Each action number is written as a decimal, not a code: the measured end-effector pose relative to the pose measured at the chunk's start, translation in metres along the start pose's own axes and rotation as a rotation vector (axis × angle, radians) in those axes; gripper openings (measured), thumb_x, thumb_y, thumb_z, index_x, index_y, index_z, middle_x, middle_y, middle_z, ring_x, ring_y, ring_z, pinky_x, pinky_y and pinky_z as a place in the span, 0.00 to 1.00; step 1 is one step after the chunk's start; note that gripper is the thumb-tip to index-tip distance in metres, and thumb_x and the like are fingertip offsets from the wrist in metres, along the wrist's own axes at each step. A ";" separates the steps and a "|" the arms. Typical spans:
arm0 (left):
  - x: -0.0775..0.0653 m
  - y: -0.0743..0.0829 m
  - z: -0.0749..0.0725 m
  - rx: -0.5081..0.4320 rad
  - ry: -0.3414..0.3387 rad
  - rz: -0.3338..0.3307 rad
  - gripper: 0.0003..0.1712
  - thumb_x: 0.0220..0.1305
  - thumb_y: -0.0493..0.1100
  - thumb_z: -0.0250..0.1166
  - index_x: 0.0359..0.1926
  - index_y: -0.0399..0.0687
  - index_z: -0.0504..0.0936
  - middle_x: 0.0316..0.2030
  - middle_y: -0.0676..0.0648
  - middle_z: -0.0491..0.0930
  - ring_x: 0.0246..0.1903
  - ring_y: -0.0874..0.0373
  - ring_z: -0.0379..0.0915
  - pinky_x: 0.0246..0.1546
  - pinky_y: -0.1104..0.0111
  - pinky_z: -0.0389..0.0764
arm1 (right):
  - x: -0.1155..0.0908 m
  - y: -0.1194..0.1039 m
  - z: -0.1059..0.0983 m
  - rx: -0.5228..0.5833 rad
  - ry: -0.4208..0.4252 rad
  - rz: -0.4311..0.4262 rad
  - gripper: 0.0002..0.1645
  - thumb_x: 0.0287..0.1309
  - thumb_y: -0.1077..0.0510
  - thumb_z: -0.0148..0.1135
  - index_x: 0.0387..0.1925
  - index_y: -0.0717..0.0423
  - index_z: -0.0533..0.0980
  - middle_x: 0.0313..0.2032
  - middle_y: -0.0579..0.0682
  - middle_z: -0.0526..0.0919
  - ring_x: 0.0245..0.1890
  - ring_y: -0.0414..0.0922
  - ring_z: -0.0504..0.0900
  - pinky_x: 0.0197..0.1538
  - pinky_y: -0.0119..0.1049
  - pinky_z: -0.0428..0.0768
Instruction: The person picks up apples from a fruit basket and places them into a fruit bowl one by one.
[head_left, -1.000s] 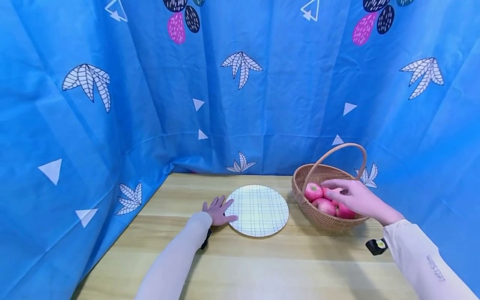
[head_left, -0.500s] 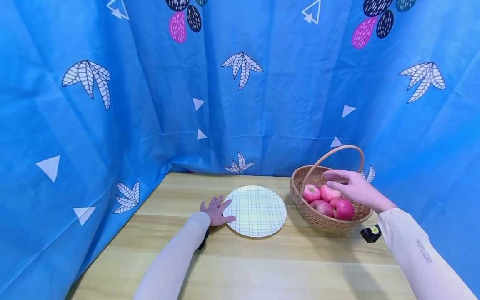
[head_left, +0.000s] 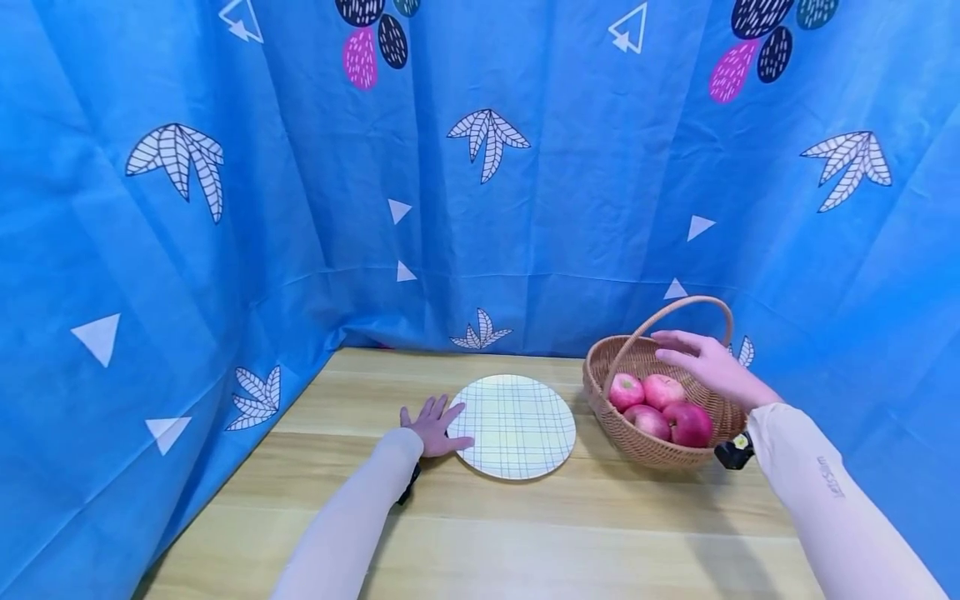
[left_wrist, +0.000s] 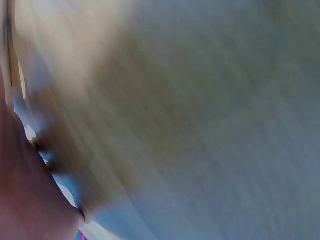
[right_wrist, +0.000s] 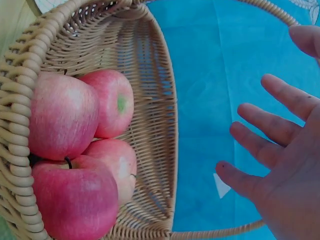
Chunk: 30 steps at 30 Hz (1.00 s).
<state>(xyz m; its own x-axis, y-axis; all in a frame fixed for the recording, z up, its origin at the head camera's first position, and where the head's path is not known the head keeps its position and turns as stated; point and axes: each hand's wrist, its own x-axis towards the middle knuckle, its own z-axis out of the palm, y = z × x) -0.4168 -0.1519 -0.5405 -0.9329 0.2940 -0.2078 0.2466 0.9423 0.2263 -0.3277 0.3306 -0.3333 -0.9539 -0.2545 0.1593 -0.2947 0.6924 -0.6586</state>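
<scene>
My left hand [head_left: 432, 429] lies at the left edge of a round white plate [head_left: 513, 427] with a checked pattern, its fingers spread and the thumb over the rim. Only part of that palm shows in the left wrist view, which is blurred. Over the wicker basket [head_left: 652, 450] hovers my right hand [head_left: 705, 364], holding nothing. Its fingers [right_wrist: 267, 125] are apart and loosely extended in the right wrist view. Several red apples sit together in the basket, among them a dark red apple [right_wrist: 75, 200] and a paler apple [right_wrist: 65, 115].
The basket's arched handle [head_left: 667, 307] rises beside my right hand. A wooden table [head_left: 495, 542] carries the plate and basket. Blue patterned curtain [head_left: 480, 233] hangs behind the table and along both sides.
My right hand has lifted up and away from the apples, uncovering more of them. My left hand has stayed at the plate's edge. The head view has shifted slightly.
</scene>
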 end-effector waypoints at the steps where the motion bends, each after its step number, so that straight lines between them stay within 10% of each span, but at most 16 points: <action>1: 0.000 0.000 -0.001 0.004 -0.007 -0.002 0.59 0.51 0.90 0.43 0.80 0.77 0.45 0.82 0.50 0.35 0.80 0.45 0.27 0.68 0.28 0.26 | 0.002 0.002 0.000 0.008 -0.003 0.008 0.36 0.73 0.40 0.53 0.73 0.55 0.66 0.68 0.62 0.72 0.69 0.64 0.69 0.68 0.67 0.63; 17: 0.005 -0.005 0.005 0.001 0.024 0.027 0.60 0.48 0.92 0.42 0.79 0.78 0.44 0.82 0.48 0.35 0.80 0.44 0.29 0.66 0.26 0.28 | 0.026 0.036 -0.003 0.044 -0.027 0.152 0.45 0.72 0.32 0.48 0.78 0.54 0.57 0.75 0.68 0.58 0.74 0.71 0.52 0.68 0.75 0.54; 30: 0.001 -0.003 0.001 -0.007 -0.008 0.019 0.59 0.50 0.90 0.45 0.79 0.78 0.43 0.81 0.49 0.34 0.80 0.44 0.27 0.67 0.27 0.26 | 0.029 0.058 0.004 0.130 0.063 0.222 0.46 0.70 0.30 0.50 0.75 0.57 0.62 0.74 0.66 0.61 0.73 0.66 0.57 0.70 0.65 0.57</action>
<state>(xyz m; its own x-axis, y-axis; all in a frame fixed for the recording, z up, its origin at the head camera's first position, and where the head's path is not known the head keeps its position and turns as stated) -0.4186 -0.1539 -0.5418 -0.9260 0.3128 -0.2112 0.2621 0.9356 0.2365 -0.3719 0.3607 -0.3696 -0.9972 -0.0605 0.0428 -0.0715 0.6332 -0.7707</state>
